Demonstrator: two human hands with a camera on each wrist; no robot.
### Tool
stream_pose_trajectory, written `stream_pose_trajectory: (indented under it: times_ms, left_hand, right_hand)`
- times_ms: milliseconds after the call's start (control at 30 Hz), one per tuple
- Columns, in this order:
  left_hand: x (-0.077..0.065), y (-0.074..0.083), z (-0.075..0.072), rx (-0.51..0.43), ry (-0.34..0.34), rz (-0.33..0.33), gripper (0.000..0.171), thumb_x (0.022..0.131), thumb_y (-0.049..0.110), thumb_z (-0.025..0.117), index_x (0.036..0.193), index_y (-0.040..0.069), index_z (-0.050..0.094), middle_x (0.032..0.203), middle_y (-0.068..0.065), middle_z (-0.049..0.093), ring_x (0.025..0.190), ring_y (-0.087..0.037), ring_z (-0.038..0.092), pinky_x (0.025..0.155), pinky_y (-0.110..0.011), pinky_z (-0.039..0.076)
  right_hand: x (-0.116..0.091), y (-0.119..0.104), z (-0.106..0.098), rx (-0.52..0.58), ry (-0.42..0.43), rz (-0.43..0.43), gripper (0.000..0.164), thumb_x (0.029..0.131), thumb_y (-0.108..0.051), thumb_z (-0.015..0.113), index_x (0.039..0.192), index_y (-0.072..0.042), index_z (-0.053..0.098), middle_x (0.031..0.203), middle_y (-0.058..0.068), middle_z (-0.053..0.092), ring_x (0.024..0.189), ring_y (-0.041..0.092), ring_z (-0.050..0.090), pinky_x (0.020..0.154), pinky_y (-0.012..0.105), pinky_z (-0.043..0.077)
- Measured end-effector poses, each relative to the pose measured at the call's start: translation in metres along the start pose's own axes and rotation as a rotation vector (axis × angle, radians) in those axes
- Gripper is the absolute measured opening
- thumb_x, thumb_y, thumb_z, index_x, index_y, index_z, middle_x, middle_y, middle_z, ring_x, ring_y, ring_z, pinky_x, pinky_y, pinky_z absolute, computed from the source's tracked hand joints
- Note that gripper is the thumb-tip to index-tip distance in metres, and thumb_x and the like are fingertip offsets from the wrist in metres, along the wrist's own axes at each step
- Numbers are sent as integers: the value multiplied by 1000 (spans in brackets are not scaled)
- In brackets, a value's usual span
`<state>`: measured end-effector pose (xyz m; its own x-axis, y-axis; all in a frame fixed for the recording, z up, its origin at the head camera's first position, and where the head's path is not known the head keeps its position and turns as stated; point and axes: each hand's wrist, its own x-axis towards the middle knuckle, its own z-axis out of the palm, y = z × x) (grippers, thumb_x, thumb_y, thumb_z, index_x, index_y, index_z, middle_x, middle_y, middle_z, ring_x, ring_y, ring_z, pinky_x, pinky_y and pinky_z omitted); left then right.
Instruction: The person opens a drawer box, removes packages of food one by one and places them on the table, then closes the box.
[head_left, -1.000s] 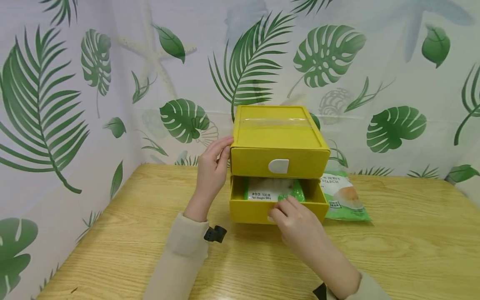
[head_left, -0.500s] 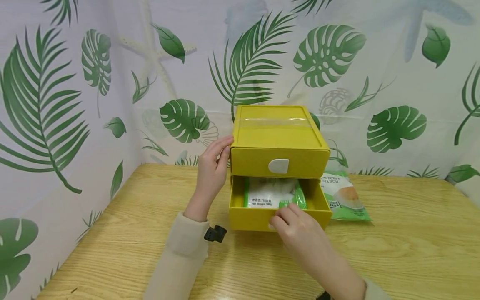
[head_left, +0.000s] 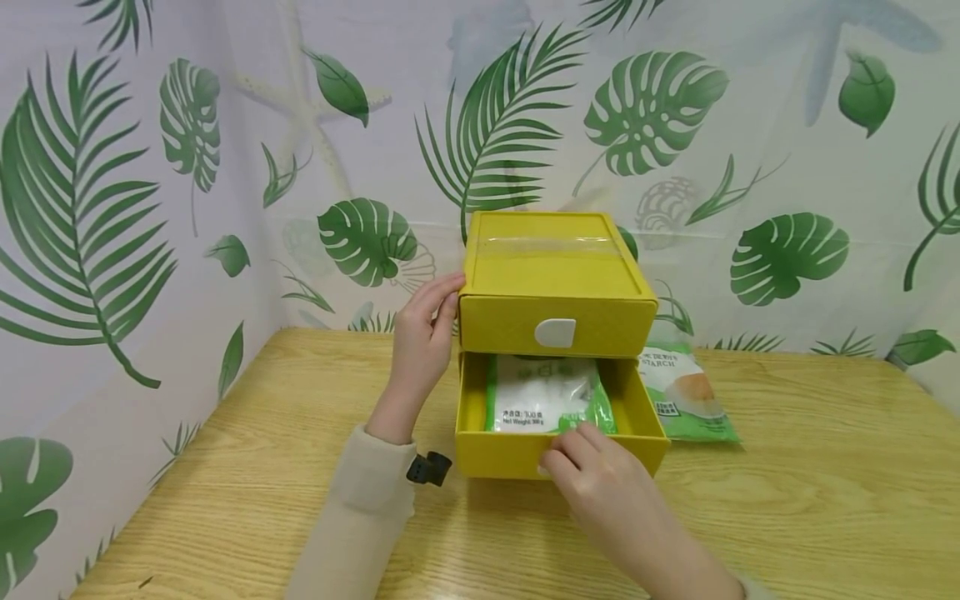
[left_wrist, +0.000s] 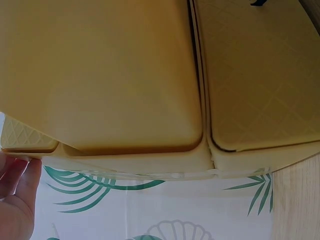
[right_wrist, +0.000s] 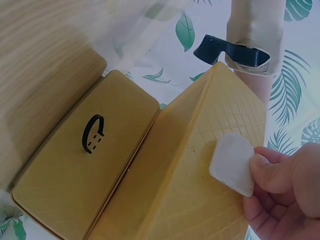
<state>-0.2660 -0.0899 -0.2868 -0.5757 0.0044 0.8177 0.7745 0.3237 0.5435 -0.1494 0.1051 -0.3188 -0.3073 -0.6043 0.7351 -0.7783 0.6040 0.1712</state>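
A yellow two-drawer box point(head_left: 555, 258) stands on the table. Its lower drawer point(head_left: 495, 454) is pulled out, and a white-and-green bag point(head_left: 543, 396) lies inside. My right hand point(head_left: 607, 487) pinches the white handle point(right_wrist: 232, 164) on that drawer's front, thumb against the handle in the right wrist view. With fairly straight fingers, my left hand point(head_left: 423, 342) rests on the box's left side near the upper front corner. The left wrist view shows those fingertips against the box's edge. The upper drawer point(head_left: 502, 327), with its own white handle, is closed.
A second white-and-green bag, marked STARCH point(head_left: 686, 392), lies on the table point(head_left: 810, 492) to the right of the box, partly behind it. A leaf-patterned cloth point(head_left: 315, 150) hangs behind and at the left.
The lower drawer has slid further out toward me with my right hand on its handle, showing more of the bag inside. My left hand has stayed on the box.
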Motion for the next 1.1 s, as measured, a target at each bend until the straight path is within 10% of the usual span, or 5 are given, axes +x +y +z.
stream_pose_trajectory:
  times_ms: [1100]
  left_hand:
    - [0,-1,1,1,0,-3,22,90,-1,46,105,-9,59,109,-19,57,103,-24,53,75,-28,50]
  right_hand:
    - [-11,-19,-15,-35,-40,-56,54,99,-11,15,70,-4,59,71,3,52,63,15,46,54,22,44]
